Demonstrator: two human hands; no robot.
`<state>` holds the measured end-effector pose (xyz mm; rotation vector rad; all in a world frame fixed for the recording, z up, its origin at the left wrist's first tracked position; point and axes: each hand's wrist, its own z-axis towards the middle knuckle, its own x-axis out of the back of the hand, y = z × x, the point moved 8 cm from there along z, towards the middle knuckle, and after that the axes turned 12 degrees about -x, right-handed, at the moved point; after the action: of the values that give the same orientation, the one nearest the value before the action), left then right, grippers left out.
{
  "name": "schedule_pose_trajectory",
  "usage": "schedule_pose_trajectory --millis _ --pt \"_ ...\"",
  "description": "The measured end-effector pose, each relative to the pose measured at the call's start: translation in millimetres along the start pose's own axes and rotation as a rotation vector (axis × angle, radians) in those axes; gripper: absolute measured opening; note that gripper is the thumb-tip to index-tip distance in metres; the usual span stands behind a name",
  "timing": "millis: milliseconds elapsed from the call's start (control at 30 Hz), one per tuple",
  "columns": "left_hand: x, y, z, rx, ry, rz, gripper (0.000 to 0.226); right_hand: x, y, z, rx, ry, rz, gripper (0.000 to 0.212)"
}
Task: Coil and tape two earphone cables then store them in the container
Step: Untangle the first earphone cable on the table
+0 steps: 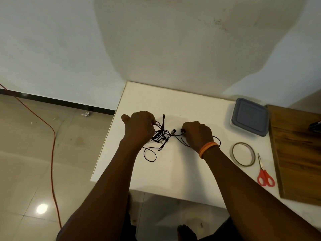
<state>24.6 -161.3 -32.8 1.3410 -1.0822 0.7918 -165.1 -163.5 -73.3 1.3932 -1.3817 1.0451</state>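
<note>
Earphone cables (160, 136) lie in a loose black tangle on the white counter (173, 171), and every other thing here is best placed from that tangle. The left hand (140, 126) sits on its left edge, fingers curled round several strands; the right hand (197, 133) is just to its right, its grip pinching a strand near an earbud. Well to the right of the tangle and farther back stands the container (249, 117), its grey lid still on. The tape roll (243, 153) lies to the tangle's right, the red scissors (264, 174) beyond that and nearer the person. Judging by this, the task is barely begun: nothing is coiled, taped or stored, and the two cables still need separating.
</note>
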Motion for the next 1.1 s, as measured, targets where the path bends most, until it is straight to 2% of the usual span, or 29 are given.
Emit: schedule_pose_trajectory --millis 100,200,300,400,533,600,667,833,900,967,1033,1100 --pt "3.6 -1.4 0.8 0.024 0.035 0.044 0.038 -8.1 9.3 1.5 -0.029 -0.054 0.003 0.018" --pt "11.1 7.3 2.9 -0.011 0.115 -0.050 0.039 -1.2 9.9 4.6 -0.032 -0.089 0.044 0.022" --pt "9.9 27.6 4.6 -0.137 0.134 -0.183 0.044 38.5 10.7 14.8 -0.044 -0.037 0.225 0.020" --pt "-1.1 42.1 1.1 -0.231 0.083 -0.211 0.050 93.6 9.8 13.2 0.014 0.060 0.438 0.017" --pt "-10.4 41.9 0.6 -0.159 0.027 -0.324 0.062 151.9 5.6 -5.5 0.139 0.115 0.728 0.009" --pt "-4.9 40.5 1.8 -0.133 0.088 -0.391 0.048 172.1 10.7 -12.6 0.153 0.159 0.861 0.009" --pt "4.1 39.6 3.1 -0.129 0.163 -0.438 0.022 188.7 22.1 -17.4 0.148 0.253 0.950 0.008" --pt "11.0 35.4 4.6 -0.109 0.185 -0.764 0.017 206.9 68.5 -19.1 0.006 0.489 1.152 0.013" --pt "4.1 32.9 5.8 -0.077 0.112 -0.932 0.010 209.0 83.1 -21.3 -0.061 0.555 1.237 0.019" --pt "0.9 29.1 6.7 -0.086 0.067 -0.850 0.008 211.2 87.3 -25.4 -0.085 0.583 1.332 0.024" --pt "-2.1 26.7 6.1 -0.126 0.027 -0.608 0.010 213.3 84.6 -28.2 -0.078 0.581 1.458 0.018" --pt "-0.1 25.9 5.1 -0.125 0.054 -0.593 0.015 213.6 84.1 -27.5 -0.089 0.573 1.515 0.014"
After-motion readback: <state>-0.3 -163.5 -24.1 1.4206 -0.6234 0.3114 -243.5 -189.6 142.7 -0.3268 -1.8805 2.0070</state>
